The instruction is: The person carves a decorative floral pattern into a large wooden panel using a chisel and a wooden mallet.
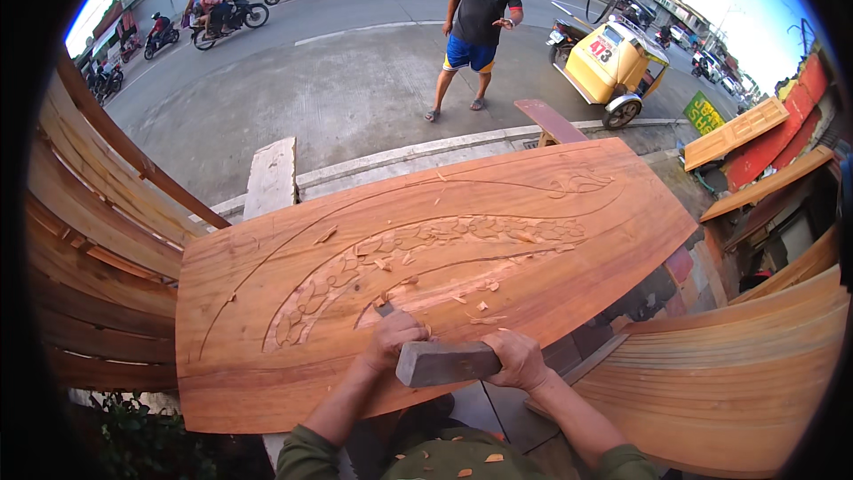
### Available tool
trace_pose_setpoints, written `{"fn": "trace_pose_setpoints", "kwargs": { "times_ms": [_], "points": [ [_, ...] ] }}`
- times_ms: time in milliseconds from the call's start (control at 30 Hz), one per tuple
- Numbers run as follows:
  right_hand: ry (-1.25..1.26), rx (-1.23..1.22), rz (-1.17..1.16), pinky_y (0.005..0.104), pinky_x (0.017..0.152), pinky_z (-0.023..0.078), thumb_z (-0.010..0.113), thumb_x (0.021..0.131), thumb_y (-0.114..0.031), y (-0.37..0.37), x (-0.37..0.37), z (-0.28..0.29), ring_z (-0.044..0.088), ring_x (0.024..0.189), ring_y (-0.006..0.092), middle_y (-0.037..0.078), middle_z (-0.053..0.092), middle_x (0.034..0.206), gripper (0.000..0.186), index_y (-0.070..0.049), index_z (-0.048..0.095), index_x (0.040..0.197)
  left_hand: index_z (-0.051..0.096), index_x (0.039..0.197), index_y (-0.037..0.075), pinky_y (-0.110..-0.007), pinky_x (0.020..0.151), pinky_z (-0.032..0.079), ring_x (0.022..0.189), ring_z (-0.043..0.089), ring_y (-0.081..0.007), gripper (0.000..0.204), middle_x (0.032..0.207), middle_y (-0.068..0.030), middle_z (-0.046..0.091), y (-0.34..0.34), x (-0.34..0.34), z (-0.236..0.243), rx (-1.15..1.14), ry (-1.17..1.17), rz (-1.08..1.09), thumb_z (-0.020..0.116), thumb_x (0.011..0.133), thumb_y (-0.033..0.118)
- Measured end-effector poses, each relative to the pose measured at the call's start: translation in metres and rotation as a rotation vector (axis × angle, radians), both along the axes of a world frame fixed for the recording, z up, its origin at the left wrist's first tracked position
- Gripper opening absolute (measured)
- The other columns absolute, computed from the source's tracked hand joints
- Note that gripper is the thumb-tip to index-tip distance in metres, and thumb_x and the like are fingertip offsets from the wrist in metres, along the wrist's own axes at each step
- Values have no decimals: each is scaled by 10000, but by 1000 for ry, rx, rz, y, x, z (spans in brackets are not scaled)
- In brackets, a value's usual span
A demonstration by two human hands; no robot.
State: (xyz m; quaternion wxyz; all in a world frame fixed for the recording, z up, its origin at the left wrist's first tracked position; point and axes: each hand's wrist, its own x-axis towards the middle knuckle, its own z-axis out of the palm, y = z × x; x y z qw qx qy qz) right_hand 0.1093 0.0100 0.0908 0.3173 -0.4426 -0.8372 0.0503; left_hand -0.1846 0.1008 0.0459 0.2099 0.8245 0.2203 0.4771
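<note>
A large reddish-brown wooden panel (498, 302) lies in front of me, carved with curved lines and a leafy band. My left hand (395, 338) is closed around a chisel (384, 308), whose flat metal blade shows beyond my fingers against a carved groove. Its handle is hidden by my hand. In my right hand (517, 358) is a blocky wooden mallet (449, 364), held just right of my left hand, its greyish head toward the chisel. Whether mallet and chisel touch, I cannot tell. Loose wood chips (482, 306) are scattered over the carving.
Wooden boards (107, 276) stand at the left, and another panel (720, 373) lies at the right. Beyond the panel a person (480, 18) stands on the roadside near a yellow sidecar tricycle (613, 62). Motorcycles (229, 16) pass along the road. A pale plank (271, 176) lies under the panel's far edge.
</note>
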Motion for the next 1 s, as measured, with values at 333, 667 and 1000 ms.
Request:
{"fn": "trace_pose_setpoints", "kwargs": {
  "times_ms": [333, 667, 1000],
  "points": [
    [1343, -666, -372, 344, 601, 584, 886, 971, -370, 27, 16, -27, 689, 647, 179, 51, 654, 826, 450, -75, 586, 1133, 726, 1007, 104, -420, 670, 492, 722, 660, -296, 195, 781, -75, 641, 4, -21, 36, 127, 266, 461, 848, 856, 86],
    [1420, -657, -263, 352, 582, 591, 836, 1012, -390, 34, 23, -51, 690, 637, 190, 78, 657, 821, 435, -56, 573, 1105, 766, 1093, 147, -470, 803, 591, 884, 727, -354, 312, 973, -102, 715, 34, -38, -16, -247, 616, 598, 832, 792, 98],
    [1416, -632, -359, 370, 581, 608, 827, 1002, -441, 36, 25, -54, 694, 635, 191, 85, 670, 823, 442, -58, 614, 1056, 688, 944, 135, -461, 728, 573, 804, 726, -341, 125, 908, -77, 728, 37, -31, -31, -127, 573, 623, 770, 863, 183]
  ]
}}
